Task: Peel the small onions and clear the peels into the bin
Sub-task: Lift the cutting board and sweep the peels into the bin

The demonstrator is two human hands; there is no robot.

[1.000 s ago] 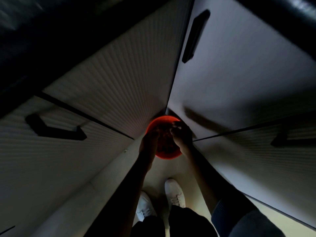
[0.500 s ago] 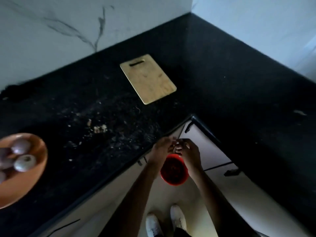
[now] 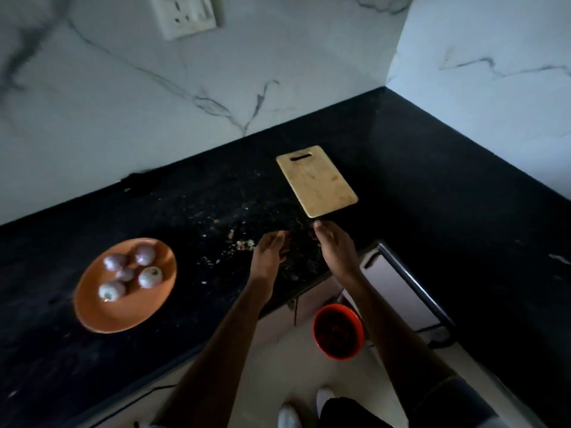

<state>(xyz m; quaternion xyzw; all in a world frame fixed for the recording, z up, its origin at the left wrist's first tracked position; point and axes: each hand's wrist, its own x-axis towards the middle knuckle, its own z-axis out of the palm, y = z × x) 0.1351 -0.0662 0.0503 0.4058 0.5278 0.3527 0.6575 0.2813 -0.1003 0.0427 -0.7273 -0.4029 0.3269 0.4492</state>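
A dim kitchen corner: pale floor below, black L-shaped countertop (image 3: 463,186) above it, marble-veined wall (image 3: 154,97) behind. Nearest you, on the floor against the cabinet fronts, stands the red bin (image 3: 338,331), dark with peels; it sits directly under the worktop's inner corner, probably so that scraps gathered at the edge have only a short way to fall. Above it, both your hands reach over the counter edge. Your left hand (image 3: 269,252) is open, palm tilted inward, fingers relaxed and holding nothing. Your right hand (image 3: 333,246) is likewise open, its fingertips just short of the cutting board (image 3: 316,180). The two palms face each other across the peel scraps (image 3: 244,244) littering the counter, a stance suited to sweeping them together. To your left, well apart from the mess, the orange plate (image 3: 123,313) keeps the peeled small onions (image 3: 129,273) clean. The peeling looks finished; some clearing remains. Farthest, a wall socket (image 3: 185,15).
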